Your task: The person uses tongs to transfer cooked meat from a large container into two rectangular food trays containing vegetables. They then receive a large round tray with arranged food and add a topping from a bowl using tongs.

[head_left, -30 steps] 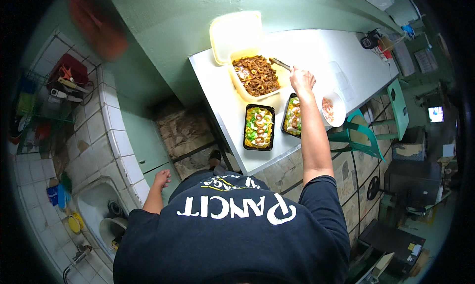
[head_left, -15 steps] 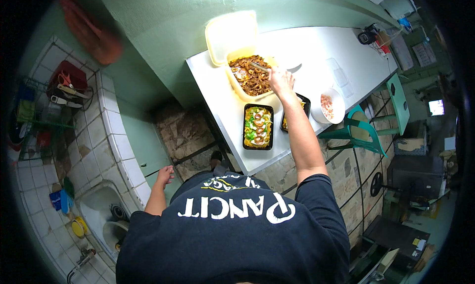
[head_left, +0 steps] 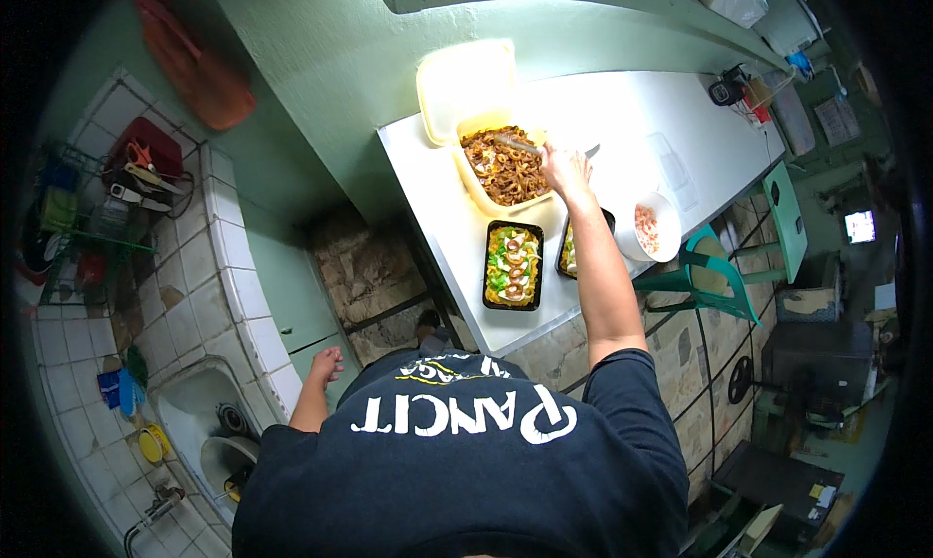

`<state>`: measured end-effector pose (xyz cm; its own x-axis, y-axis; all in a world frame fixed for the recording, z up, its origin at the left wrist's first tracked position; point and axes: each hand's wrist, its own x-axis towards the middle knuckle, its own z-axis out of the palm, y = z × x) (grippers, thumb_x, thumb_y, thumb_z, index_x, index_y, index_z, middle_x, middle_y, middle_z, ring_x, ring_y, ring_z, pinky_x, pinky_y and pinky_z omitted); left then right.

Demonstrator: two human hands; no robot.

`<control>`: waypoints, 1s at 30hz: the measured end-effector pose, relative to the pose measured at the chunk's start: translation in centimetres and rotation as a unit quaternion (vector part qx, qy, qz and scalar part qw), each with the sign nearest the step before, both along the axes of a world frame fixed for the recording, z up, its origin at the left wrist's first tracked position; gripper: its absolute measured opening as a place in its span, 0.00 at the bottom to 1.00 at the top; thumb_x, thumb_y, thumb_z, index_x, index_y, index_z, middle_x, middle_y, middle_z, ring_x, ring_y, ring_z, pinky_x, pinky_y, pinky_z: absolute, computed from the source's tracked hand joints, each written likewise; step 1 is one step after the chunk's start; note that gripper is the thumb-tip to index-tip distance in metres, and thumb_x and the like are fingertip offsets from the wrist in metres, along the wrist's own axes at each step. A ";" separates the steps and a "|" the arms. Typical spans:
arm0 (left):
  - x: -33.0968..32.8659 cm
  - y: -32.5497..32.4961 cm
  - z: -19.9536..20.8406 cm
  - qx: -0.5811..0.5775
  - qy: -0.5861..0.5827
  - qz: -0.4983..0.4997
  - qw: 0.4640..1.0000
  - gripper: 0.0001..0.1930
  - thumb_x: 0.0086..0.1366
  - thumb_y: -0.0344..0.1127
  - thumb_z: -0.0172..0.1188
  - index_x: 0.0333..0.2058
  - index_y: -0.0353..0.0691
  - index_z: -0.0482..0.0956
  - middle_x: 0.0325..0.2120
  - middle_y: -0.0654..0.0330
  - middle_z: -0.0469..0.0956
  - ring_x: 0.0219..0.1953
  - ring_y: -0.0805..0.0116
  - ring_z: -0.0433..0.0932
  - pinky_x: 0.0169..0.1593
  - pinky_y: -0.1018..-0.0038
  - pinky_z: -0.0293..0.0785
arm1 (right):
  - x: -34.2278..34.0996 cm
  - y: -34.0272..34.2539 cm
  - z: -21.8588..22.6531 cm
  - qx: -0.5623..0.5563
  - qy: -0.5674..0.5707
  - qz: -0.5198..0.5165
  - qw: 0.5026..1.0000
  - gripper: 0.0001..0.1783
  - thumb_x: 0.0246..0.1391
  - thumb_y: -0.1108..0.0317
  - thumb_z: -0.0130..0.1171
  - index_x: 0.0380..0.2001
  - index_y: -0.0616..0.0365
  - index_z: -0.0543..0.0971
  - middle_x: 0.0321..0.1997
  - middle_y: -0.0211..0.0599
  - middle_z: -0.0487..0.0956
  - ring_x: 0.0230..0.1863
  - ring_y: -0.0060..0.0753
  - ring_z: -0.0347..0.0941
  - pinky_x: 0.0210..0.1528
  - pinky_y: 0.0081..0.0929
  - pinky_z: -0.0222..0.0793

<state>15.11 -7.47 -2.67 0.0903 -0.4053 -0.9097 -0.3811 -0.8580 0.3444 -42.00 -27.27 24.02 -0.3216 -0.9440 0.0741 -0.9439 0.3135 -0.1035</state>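
My right hand (head_left: 567, 172) is closed on a long metal utensil (head_left: 517, 145). Its working end rests on or just above dark brown, strip-like food (head_left: 507, 166) in a yellow plastic container (head_left: 473, 187), and its exact kind is unclear. The container's lid (head_left: 470, 84) stands opened behind it. Nearer me, a black tray (head_left: 513, 306) holds yellow food topped with sliced rings and chopped greens. A second black tray (head_left: 567, 259) is partly hidden under my right forearm. My left hand (head_left: 327, 366) hangs by my side with loosely bent fingers and nothing visible in it.
A white bowl (head_left: 669, 208) of pinkish bits stands right of my forearm on the white table (head_left: 437, 223). A clear lid (head_left: 671, 164) lies farther back. Green chairs (head_left: 714, 276) stand right of the table. A tiled counter (head_left: 230, 266) with a sink (head_left: 190, 402) is at my left.
The whole view has shifted slightly, so the table things appear lower. My right hand stays at the container, with the utensil turned a little. My left hand remains by my side.
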 end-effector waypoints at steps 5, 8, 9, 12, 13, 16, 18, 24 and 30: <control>0.1 -0.2 0.2 -0.009 0.006 0.005 1.000 0.17 0.67 0.45 0.50 0.53 0.53 0.72 0.37 0.70 0.76 0.30 0.74 0.75 0.32 0.70 0.69 | 1.9 -0.1 -0.6 0.008 -0.028 0.036 0.999 0.15 0.58 0.54 0.50 0.34 0.51 0.80 0.32 0.45 0.80 0.38 0.51 0.77 0.40 0.47 0.72; 0.1 -0.4 0.3 -0.006 0.003 0.001 1.000 0.17 0.67 0.45 0.50 0.53 0.53 0.72 0.37 0.70 0.76 0.30 0.75 0.74 0.32 0.70 0.69 | 2.5 0.1 -0.7 0.009 -0.022 0.050 0.998 0.16 0.58 0.53 0.50 0.35 0.50 0.81 0.33 0.44 0.80 0.38 0.50 0.77 0.41 0.46 0.71; 0.1 -0.4 0.4 -0.006 0.004 -0.001 1.000 0.17 0.67 0.45 0.50 0.53 0.54 0.72 0.37 0.70 0.76 0.30 0.75 0.74 0.32 0.70 0.69 | 2.4 0.2 -0.6 0.023 -0.023 0.054 0.998 0.16 0.58 0.53 0.49 0.35 0.50 0.81 0.33 0.44 0.80 0.38 0.50 0.77 0.42 0.46 0.71; 0.0 -0.5 0.5 -0.007 0.002 -0.004 1.000 0.16 0.67 0.45 0.50 0.53 0.54 0.72 0.37 0.71 0.76 0.30 0.75 0.74 0.32 0.71 0.69 | 1.1 0.4 -0.6 0.043 -0.049 0.053 0.996 0.17 0.59 0.53 0.48 0.38 0.50 0.81 0.35 0.45 0.81 0.40 0.50 0.77 0.44 0.45 0.71; -0.1 -0.5 0.5 -0.006 -0.006 -0.006 1.000 0.16 0.67 0.45 0.50 0.53 0.54 0.72 0.37 0.71 0.76 0.30 0.75 0.74 0.32 0.71 0.69 | 0.4 0.3 -0.8 0.043 -0.036 0.012 0.998 0.17 0.59 0.53 0.47 0.38 0.50 0.81 0.35 0.46 0.81 0.40 0.50 0.77 0.44 0.45 0.71; -0.3 -0.5 0.6 0.001 -0.005 -0.004 1.000 0.17 0.68 0.45 0.50 0.53 0.54 0.72 0.37 0.71 0.76 0.30 0.75 0.74 0.32 0.72 0.69 | -1.7 -0.4 -1.5 0.002 0.004 -0.065 0.998 0.18 0.60 0.55 0.45 0.40 0.51 0.81 0.35 0.49 0.81 0.39 0.52 0.77 0.44 0.46 0.71; -0.3 -0.4 0.7 -0.005 0.004 -0.007 1.000 0.17 0.67 0.45 0.50 0.53 0.53 0.71 0.37 0.71 0.76 0.30 0.75 0.74 0.32 0.72 0.69 | -2.6 -1.0 -2.2 -0.039 0.032 -0.077 0.996 0.18 0.60 0.56 0.45 0.39 0.53 0.81 0.34 0.50 0.80 0.39 0.54 0.77 0.42 0.48 0.71; 0.2 0.1 0.8 -0.007 0.010 0.008 1.000 0.17 0.67 0.45 0.51 0.53 0.53 0.72 0.35 0.71 0.76 0.28 0.75 0.74 0.31 0.72 0.69 | -1.9 -1.2 -2.9 0.054 -0.056 -0.040 0.996 0.18 0.60 0.53 0.46 0.36 0.52 0.80 0.34 0.51 0.80 0.38 0.55 0.77 0.40 0.50 0.71; 0.6 0.4 0.5 0.003 -0.004 0.002 1.000 0.17 0.67 0.45 0.50 0.53 0.53 0.72 0.35 0.72 0.76 0.29 0.76 0.75 0.30 0.72 0.69 | -3.3 1.1 -2.5 0.016 0.012 -0.048 0.999 0.14 0.60 0.56 0.48 0.39 0.50 0.79 0.39 0.45 0.78 0.41 0.51 0.76 0.42 0.47 0.71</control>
<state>15.67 -7.07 -2.21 0.0994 -0.3995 -0.9113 -0.3806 -0.8615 0.3362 -45.33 -26.14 21.53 -0.4097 -0.9106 0.0537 -0.9112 0.4058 -0.0708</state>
